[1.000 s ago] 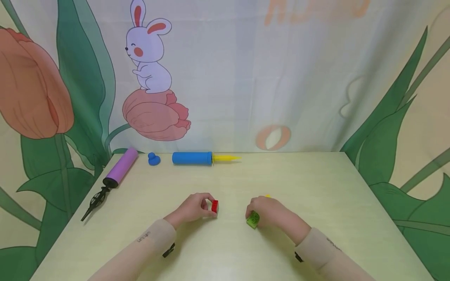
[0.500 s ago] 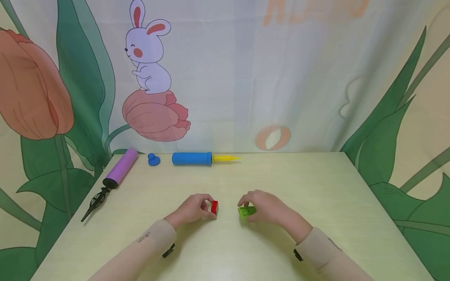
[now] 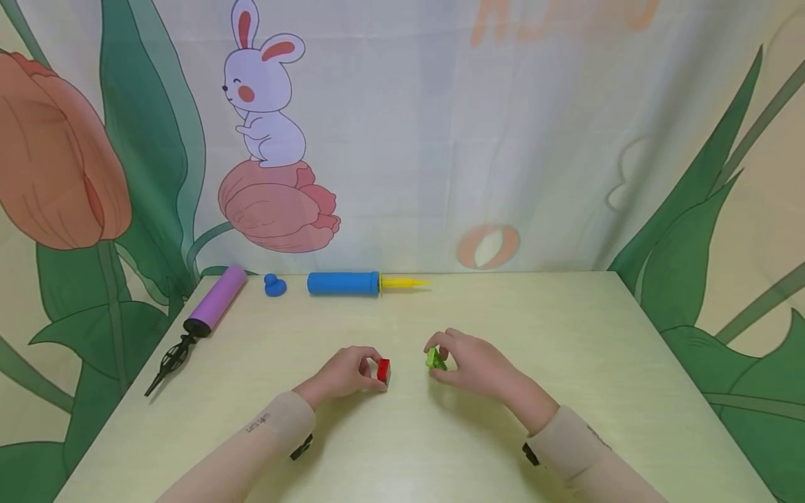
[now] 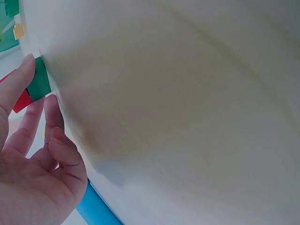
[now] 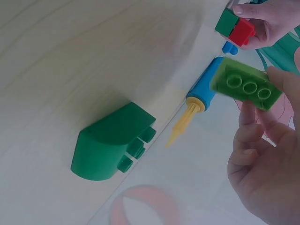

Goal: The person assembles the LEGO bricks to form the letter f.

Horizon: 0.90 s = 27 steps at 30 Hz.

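Observation:
My left hand [image 3: 349, 369] pinches a small two-part block between thumb and fingertips, low over the table. Its red brick [image 3: 383, 369] is joined to a green brick [image 4: 39, 79], as the left wrist view shows. To the right of it, my right hand [image 3: 474, 360] holds a light green toy brick [image 5: 246, 83] by its ends, with the round tubes of its underside turned to the right wrist camera. In that view a dark green sloped block [image 5: 110, 140] with several studs lies on the table; the right hand covers it in the head view.
Along the back edge of the table [image 3: 534, 314] lie a blue balloon pump [image 3: 342, 283] with a yellow nozzle and a small blue knobbed piece [image 3: 274, 285]. A purple pump [image 3: 219, 297] with a black end lies at the left edge. A printed curtain [image 3: 390, 140] hangs behind.
My right hand has moved away from me and slightly left, tipping the light green brick over in its fingers. The yellow bit behind that hand has gone from sight. My left hand stays put.

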{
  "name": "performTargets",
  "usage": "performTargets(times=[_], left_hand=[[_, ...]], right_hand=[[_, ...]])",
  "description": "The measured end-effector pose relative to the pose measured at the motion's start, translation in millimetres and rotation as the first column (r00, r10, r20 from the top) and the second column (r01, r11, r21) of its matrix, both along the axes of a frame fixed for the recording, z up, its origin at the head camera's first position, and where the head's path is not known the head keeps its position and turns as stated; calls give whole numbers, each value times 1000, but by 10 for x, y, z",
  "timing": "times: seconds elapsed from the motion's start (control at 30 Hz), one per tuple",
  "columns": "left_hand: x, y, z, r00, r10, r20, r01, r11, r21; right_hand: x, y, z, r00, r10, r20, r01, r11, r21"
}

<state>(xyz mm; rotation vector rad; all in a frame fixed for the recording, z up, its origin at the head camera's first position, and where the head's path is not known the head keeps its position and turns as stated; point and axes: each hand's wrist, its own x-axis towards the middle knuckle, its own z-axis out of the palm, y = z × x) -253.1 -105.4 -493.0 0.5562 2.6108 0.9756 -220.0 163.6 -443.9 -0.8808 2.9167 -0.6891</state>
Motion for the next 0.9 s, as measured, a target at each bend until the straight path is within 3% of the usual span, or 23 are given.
performTargets(times=[0.53,0.9], left_hand=[[-3,-6,-16,1000,-5,-15,4,1000,-4],[-1,-5,-20,1000,4,-2,-4,1000,-10]], right_hand=[[-33,-5,29,992,-122,41,125,989,-82],[-44,-52,28,991,-106,87,118,982,-146]])
